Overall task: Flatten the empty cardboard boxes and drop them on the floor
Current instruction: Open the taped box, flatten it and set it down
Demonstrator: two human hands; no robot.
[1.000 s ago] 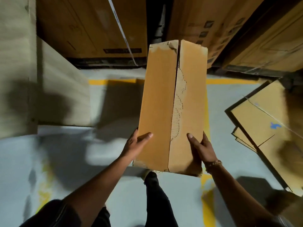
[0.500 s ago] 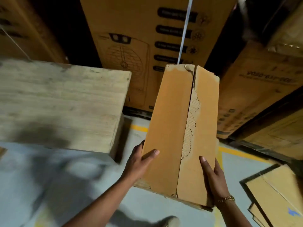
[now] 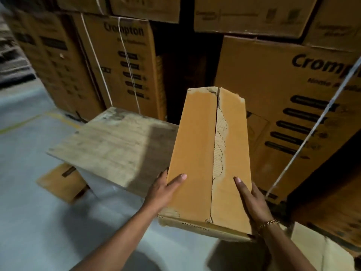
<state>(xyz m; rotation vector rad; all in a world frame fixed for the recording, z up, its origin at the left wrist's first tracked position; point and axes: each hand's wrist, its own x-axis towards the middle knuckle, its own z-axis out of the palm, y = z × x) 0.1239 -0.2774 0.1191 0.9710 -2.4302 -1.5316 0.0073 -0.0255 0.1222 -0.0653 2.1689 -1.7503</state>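
A long brown cardboard box (image 3: 195, 153) is held up in front of me, its two closed flaps facing me with a torn seam down the middle. My left hand (image 3: 165, 189) grips its near left edge, thumb on the flap. My right hand (image 3: 252, 200), with a gold bracelet at the wrist, grips the near right edge. The box is still box-shaped and hangs above the floor.
A worn wooden table top (image 3: 117, 145) stands just left of the box. Stacked printed cartons (image 3: 273, 90) with white straps form a wall behind. A flat cardboard piece (image 3: 62, 180) lies on the grey floor under the table; more cardboard (image 3: 320, 249) lies at lower right.
My view has tilted up from the floor to the stacked cartons and turned left. The box stays in both hands, and the wooden table now sits beside it.
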